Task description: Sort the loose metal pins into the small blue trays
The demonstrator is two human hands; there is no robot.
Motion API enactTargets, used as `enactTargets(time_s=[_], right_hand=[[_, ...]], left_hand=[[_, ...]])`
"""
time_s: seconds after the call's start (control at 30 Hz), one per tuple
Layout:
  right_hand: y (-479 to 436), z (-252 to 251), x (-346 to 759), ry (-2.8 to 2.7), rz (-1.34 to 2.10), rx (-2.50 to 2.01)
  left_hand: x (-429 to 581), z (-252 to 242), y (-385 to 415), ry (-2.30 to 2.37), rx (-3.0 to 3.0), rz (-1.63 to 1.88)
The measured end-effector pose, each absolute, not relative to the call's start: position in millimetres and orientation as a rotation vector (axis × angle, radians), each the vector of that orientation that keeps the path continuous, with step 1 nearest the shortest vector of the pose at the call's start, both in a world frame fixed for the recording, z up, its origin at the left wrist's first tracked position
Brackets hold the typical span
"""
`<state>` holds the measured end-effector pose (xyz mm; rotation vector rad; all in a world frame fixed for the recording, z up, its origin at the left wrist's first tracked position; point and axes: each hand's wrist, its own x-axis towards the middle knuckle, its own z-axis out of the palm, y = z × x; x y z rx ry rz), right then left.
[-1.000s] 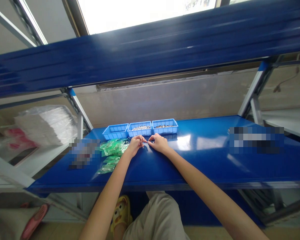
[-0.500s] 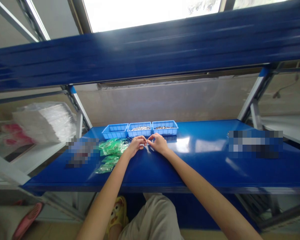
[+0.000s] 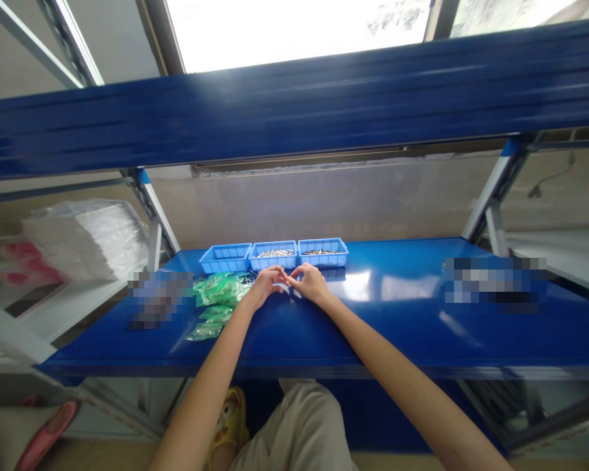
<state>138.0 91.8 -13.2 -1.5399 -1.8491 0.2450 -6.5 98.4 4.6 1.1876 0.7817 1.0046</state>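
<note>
My left hand point(image 3: 264, 285) and my right hand point(image 3: 311, 282) rest on the blue shelf point(image 3: 397, 320), fingertips pinched together and meeting between them. What they pinch is too small to make out. Just behind them stand three light-blue trays in a row: the left tray point(image 3: 224, 257) looks empty, the middle tray point(image 3: 273, 254) and the right tray point(image 3: 322, 251) hold small metal parts. A heap of green plastic bags point(image 3: 218, 291) lies right beside my left hand.
A blue upper shelf point(image 3: 294, 104) hangs overhead. White shelf posts point(image 3: 491, 190) stand at the right and at the left. A wrapped white stack point(image 3: 86, 239) sits on a neighbouring rack at left. My knee and a yellow slipper point(image 3: 230, 422) show below.
Both hands stay pinched together at the same spot; only the view has shifted slightly.
</note>
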Motion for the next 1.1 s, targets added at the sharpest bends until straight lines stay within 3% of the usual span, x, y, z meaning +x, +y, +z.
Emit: enactTargets(time_s=[1.1], right_hand=[[89, -11, 133, -1.801, 0.315, -1.298]], left_hand=[[-6, -4, 98, 0.894, 1.295, 0.892]])
